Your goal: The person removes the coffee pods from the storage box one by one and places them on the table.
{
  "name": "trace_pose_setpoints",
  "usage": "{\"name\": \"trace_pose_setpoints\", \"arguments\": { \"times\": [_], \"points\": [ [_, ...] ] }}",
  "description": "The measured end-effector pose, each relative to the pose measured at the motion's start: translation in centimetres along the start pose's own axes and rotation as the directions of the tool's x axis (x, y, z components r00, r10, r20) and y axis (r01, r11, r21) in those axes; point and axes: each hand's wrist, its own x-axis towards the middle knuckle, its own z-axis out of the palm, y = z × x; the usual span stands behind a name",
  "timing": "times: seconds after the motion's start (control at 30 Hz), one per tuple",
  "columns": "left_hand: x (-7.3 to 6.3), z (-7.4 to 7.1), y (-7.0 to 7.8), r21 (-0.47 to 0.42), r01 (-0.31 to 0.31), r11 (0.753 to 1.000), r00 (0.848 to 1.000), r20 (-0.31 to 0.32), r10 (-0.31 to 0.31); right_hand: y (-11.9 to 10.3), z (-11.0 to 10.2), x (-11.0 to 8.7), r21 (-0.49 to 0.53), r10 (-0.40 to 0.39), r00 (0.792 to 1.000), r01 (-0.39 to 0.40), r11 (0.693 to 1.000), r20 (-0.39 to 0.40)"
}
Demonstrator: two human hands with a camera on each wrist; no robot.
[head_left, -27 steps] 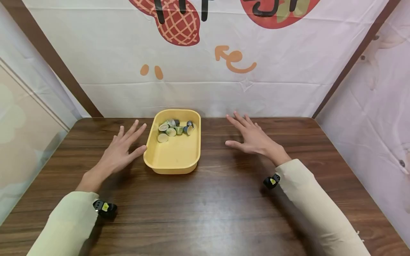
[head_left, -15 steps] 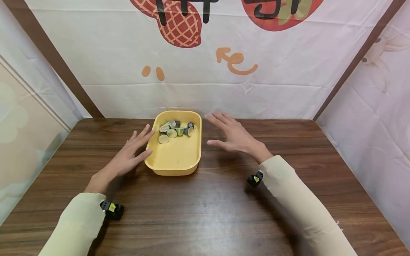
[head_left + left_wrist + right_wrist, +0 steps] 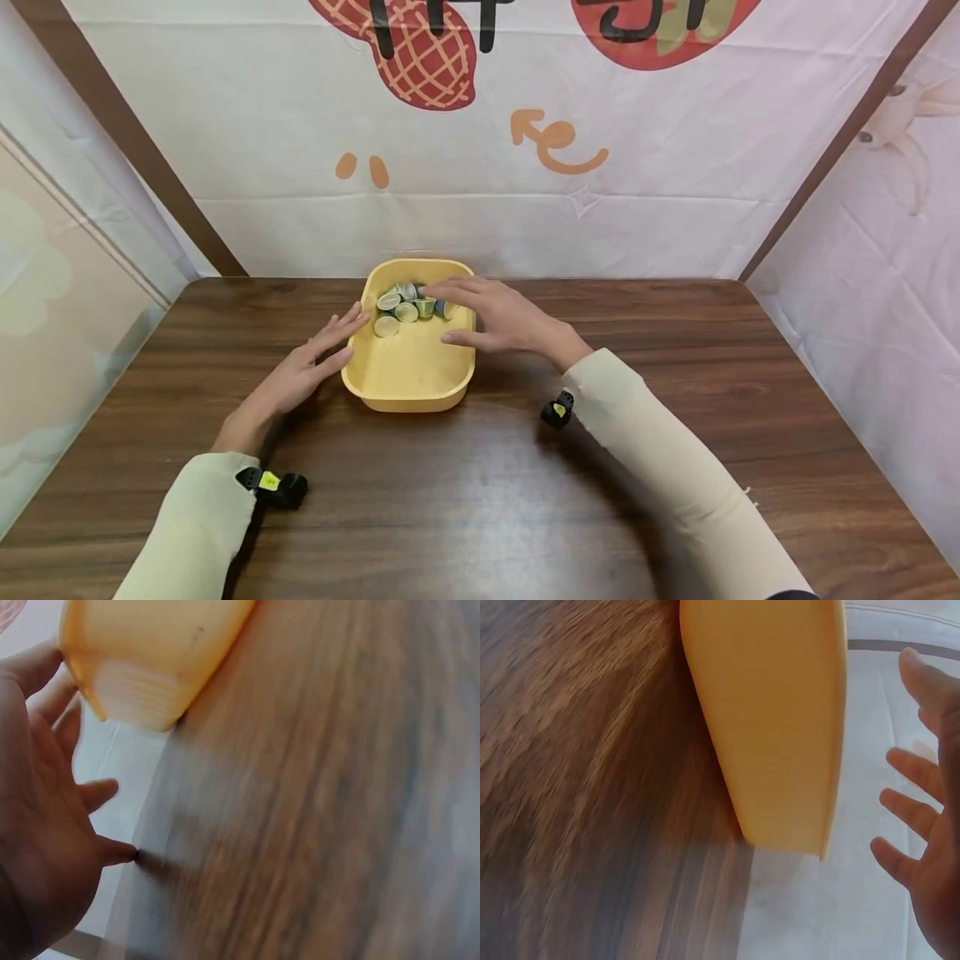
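A yellow plastic basin stands at the far side of the table, its side wall filling much of the right wrist view. Several small coffee capsules, with pale foil lids and green or dark bodies, lie in its back half. My left hand is at the basin's left rim, fingertips right at the edge; in the left wrist view its thumb and fingers are spread beside the wall. Over the right rim reaches my right hand, fingers extended above the capsules and holding nothing. It hides part of the dark capsules.
The dark wood-grain table ends at a white printed curtain right behind the basin. More fabric panels close off both sides. A small black wrist camera sits under the right sleeve, and another camera at the left sleeve.
My right hand has moved left from beside the basin to over its right rim and the capsules. My left hand has shifted slightly right, up to the left rim. The basin stays put.
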Motion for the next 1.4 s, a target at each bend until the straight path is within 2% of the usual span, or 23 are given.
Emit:
{"name": "trace_pose_setpoints", "arguments": {
  "times": [0.13,0.3,0.57,0.77,1.1,1.4],
  "points": [
    [-0.4,0.3,-0.4,-0.046,0.009,0.999,1.0,-0.004,-0.009,-0.3,0.6,1.2,0.04,-0.029,0.999,0.028,0.999,0.035],
    [-0.6,1.0,-1.1,-0.091,-0.031,0.995,0.999,-0.042,0.027,-0.2,1.4,2.5,0.069,-0.023,0.997,0.018,0.997,0.07],
    [-0.6,1.1,-1.8,-0.101,-0.073,0.992,0.996,-0.051,0.068,0.0,2.9,4.3,0.086,-0.068,0.99,0.058,0.995,0.125],
    [-0.5,1.1,-2.1,-0.115,-0.088,0.989,0.995,-0.05,0.083,0.2,3.7,5.3,0.07,-0.043,0.981,0.03,0.997,0.191],
    [-0.2,1.0,-2.1,-0.119,-0.106,0.987,0.994,-0.051,0.101,0.5,4.2,7.0,-0.028,-0.064,0.959,0.074,0.997,0.278],
    [-0.2,1.1,-2.1,-0.12,-0.102,0.987,0.994,-0.052,0.096,0.2,4.7,8.3,0.036,-0.04,0.925,0.029,0.999,0.379]
  ]
}}
